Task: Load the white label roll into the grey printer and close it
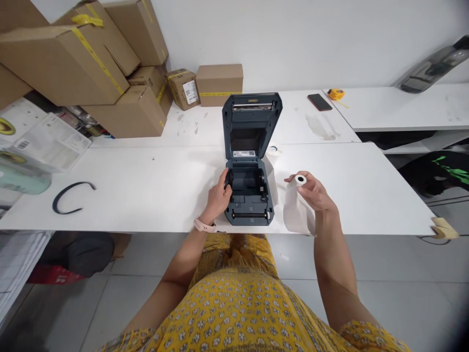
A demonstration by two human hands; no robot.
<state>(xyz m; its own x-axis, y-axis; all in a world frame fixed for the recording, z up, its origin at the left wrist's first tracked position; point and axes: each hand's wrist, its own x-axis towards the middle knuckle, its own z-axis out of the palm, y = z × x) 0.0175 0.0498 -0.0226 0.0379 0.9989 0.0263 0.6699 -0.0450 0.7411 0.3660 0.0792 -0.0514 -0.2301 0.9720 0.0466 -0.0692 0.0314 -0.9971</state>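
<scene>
A dark grey label printer (251,200) stands on the white table with its lid (252,126) swung up, baring the inner compartment and the front roller. My left hand (218,196) grips the printer's left side wall, its fingers curled over the edge at the inner roll holder. To the right of the printer, my right hand (315,191) holds a small white paper roll (300,180) between thumb and fingers, its dark-centred core end facing up. A loose strip of paper (296,215) hangs from the roll down to the table's front edge.
Cardboard boxes (141,110) are piled at the back left. A black band (56,200) lies on the left. Behind the printer is another white roll (273,149). Further right are a phone (319,102), a yellow tape measure (336,94) and a bottle (432,68).
</scene>
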